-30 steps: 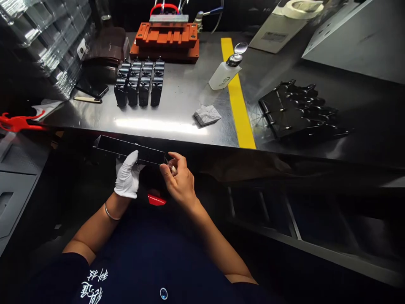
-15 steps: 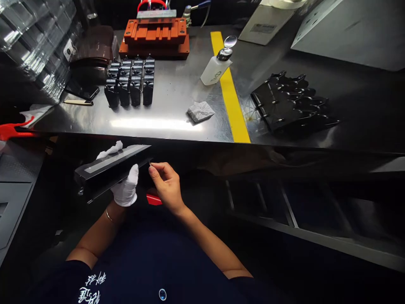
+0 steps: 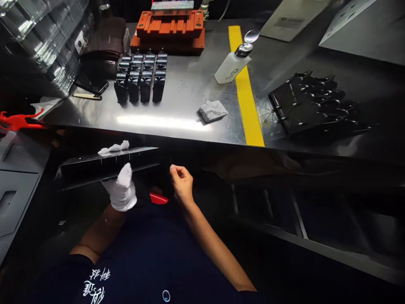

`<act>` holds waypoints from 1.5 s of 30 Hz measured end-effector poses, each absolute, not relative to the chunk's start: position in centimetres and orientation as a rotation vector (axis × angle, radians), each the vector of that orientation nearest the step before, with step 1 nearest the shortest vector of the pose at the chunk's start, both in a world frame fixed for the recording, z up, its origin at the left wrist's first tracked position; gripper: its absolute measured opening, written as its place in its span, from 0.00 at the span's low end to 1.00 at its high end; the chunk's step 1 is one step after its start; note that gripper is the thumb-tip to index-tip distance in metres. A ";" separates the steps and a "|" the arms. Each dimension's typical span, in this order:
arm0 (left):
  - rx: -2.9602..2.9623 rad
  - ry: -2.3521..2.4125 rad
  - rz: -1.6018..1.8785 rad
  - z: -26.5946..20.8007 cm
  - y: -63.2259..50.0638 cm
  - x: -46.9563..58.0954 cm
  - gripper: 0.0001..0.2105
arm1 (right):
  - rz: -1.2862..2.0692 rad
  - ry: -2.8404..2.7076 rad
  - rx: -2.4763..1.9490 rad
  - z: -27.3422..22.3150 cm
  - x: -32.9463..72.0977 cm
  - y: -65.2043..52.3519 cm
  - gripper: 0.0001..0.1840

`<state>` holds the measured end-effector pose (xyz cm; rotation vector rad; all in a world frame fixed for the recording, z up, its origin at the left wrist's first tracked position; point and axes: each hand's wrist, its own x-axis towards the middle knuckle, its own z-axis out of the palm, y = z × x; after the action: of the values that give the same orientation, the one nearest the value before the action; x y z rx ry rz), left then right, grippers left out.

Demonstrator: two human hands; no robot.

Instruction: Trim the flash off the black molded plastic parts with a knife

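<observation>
My left hand (image 3: 122, 190), in a white glove, is closed around a long black plastic part (image 3: 91, 171). Its thumb lies on the near side, and white fingertips show over the far edge. The part is tilted so that a dark hollow with small ribs faces me. To its right, my bare right hand (image 3: 182, 181) is apart from the part, thumb and forefinger pinched together. A thin dark sliver seems to stick up from that pinch, too small to name.
On the metal bench (image 3: 180, 101) stand a row of black parts (image 3: 141, 80), an orange fixture (image 3: 171, 31), a folded white wipe (image 3: 213, 111), a white pump bottle (image 3: 232, 67) and more black parts (image 3: 313, 103) beyond a yellow stripe (image 3: 245, 93). Clear trays (image 3: 41, 38) rise at left.
My right hand has moved right, away from the end of the black part. My left hand has turned the part, so its hollow side now shows. The view has shifted slightly.
</observation>
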<state>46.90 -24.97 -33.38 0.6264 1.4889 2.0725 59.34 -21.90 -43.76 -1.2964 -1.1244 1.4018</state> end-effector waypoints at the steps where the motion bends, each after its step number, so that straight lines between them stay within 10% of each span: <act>1: 0.638 1.455 2.142 -32.9 -25.0 46.6 0.26 | 1.409 -1.131 -1.313 -44.1 59.6 -21.9 0.22; 10: 0.393 1.480 1.978 -33.8 -24.9 45.8 0.13 | 1.209 -1.583 -0.915 -37.6 60.9 -21.6 0.06; 19: 0.451 1.473 2.070 -33.9 -25.1 46.0 0.25 | 1.141 -1.670 -0.896 -36.8 60.7 -21.4 0.07; 45: 0.240 1.341 1.449 -34.2 -24.7 44.2 0.13 | 1.268 -1.958 -0.643 -36.4 62.9 -22.0 0.07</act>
<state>44.19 -24.67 -34.20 0.2396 1.3414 1.4489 62.89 -22.05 -36.35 -0.6428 -1.9581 1.2684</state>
